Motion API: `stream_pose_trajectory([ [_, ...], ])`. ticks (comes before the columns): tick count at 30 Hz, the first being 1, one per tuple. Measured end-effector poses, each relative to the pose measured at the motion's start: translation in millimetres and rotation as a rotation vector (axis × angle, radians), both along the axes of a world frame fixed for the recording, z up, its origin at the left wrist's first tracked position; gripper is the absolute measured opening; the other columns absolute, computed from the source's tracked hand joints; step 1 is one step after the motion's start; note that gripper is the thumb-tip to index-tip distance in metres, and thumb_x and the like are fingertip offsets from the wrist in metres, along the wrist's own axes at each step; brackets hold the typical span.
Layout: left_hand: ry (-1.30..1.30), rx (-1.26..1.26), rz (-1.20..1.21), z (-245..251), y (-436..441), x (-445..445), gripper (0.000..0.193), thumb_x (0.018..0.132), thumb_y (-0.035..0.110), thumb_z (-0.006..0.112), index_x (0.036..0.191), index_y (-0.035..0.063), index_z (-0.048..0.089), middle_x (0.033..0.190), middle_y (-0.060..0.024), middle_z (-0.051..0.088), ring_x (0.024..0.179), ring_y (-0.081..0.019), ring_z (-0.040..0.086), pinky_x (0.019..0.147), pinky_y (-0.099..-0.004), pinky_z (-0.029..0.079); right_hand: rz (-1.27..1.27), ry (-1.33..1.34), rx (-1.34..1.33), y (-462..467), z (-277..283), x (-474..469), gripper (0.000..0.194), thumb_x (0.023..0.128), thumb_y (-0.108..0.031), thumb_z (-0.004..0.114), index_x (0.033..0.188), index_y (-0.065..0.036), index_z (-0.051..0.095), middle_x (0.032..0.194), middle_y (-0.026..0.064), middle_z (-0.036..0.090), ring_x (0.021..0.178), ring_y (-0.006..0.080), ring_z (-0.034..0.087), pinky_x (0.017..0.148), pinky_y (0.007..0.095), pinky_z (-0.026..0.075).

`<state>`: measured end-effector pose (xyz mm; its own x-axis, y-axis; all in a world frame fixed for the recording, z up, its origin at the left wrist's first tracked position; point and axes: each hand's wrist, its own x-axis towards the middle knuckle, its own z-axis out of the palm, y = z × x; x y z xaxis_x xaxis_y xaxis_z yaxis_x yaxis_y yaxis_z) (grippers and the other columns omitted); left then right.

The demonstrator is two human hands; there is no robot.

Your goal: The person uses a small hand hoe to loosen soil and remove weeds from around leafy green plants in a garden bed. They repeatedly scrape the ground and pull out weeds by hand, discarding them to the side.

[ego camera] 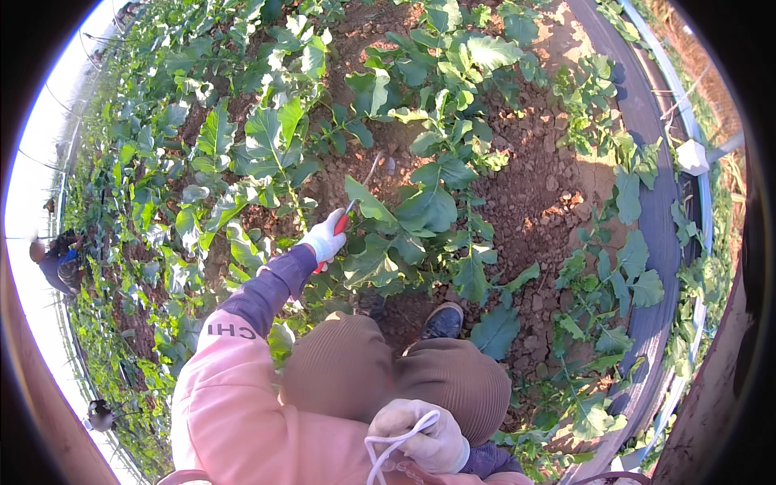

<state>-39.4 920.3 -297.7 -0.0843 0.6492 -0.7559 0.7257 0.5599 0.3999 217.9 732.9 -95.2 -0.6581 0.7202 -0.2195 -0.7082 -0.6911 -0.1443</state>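
Observation:
My left hand (326,236), in a white glove, grips the red handle of a thin-bladed hand tool (342,224). Its narrow metal part points up and away, partly behind a leaf, over bare soil (397,142). Broad-leaved green plants (431,203), with lobed leaves, grow just right of the tool. Close to my body, my gloved right hand (422,431) rests by my knees with its fingers curled. A white drawstring (397,439) hangs in front of it; I see nothing else in that hand.
Leafy rows (212,157) spread to the left, where a person (59,262) is bent low at the field's edge. Black plastic sheeting (655,224) and a blue pipe (697,127) run along the right. My dark shoe (442,320) stands on soil among leaves.

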Motion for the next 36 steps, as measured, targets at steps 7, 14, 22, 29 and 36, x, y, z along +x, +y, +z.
stream_pose_trajectory([
  [7, 0.287, 0.355, -0.055, -89.6, 148.4, 6.3, 0.069, 0.083, 0.025, 0.052, 0.145, 0.0226, 0.022, 0.110, -0.0248, 0.061, 0.103, -0.0383, 0.060, 0.089, -0.0442, 0.045, 0.016, -0.112, -0.037, -13.0, -12.5, -1.1, 0.024, 0.094, -0.010, 0.053, 0.112, 0.005, 0.054, 0.095, 0.0130, 0.058, 0.076, 0.0153, 0.055, 0.065, 0.0270, 0.045],
  [14, 0.315, 0.255, -0.125, -91.3, 67.5, -28.4, 0.066, 0.085, 0.028, 0.050, 0.144, 0.0238, 0.020, 0.111, -0.0265, 0.060, 0.104, -0.0411, 0.059, 0.089, -0.0458, 0.045, -0.013, -0.073, 0.010, -10.2, -8.7, 6.0, 0.026, 0.094, -0.014, 0.054, 0.110, 0.006, 0.054, 0.097, 0.0138, 0.059, 0.076, 0.0151, 0.056, 0.065, 0.0269, 0.046],
  [22, 0.133, 0.011, -0.013, -25.1, -54.8, -42.7, 0.066, 0.084, 0.015, 0.049, 0.144, 0.0192, 0.022, 0.090, -0.0202, 0.063, 0.051, -0.0256, 0.061, 0.050, -0.0387, 0.052, 0.010, -0.019, -0.071, 0.5, 2.6, 7.7, 0.028, 0.086, -0.019, 0.065, 0.104, 0.002, 0.062, 0.091, 0.0199, 0.062, 0.071, 0.0206, 0.059, 0.055, 0.0285, 0.045],
  [29, -0.016, -0.073, 0.117, 10.7, -19.0, -8.1, 0.067, 0.082, 0.014, 0.050, 0.144, 0.0163, 0.024, 0.088, -0.0141, 0.062, 0.045, -0.0191, 0.057, 0.045, -0.0323, 0.052, 0.017, 0.044, -0.012, 5.9, 1.7, 9.7, 0.036, 0.092, -0.024, 0.057, 0.113, 0.005, 0.051, 0.088, 0.0141, 0.057, 0.069, 0.0168, 0.053, 0.060, 0.0275, 0.043],
  [36, -0.351, 0.103, 0.620, -163.1, 131.6, -50.8, 0.062, 0.086, 0.032, 0.057, 0.139, 0.0074, 0.033, 0.095, -0.0155, 0.063, 0.083, -0.0255, 0.062, 0.075, -0.0318, 0.049, 0.130, -0.016, 0.028, -0.4, -13.8, 9.2, 0.032, 0.091, -0.022, 0.057, 0.107, 0.005, 0.056, 0.086, 0.0134, 0.060, 0.070, 0.0169, 0.056, 0.063, 0.0280, 0.045],
])
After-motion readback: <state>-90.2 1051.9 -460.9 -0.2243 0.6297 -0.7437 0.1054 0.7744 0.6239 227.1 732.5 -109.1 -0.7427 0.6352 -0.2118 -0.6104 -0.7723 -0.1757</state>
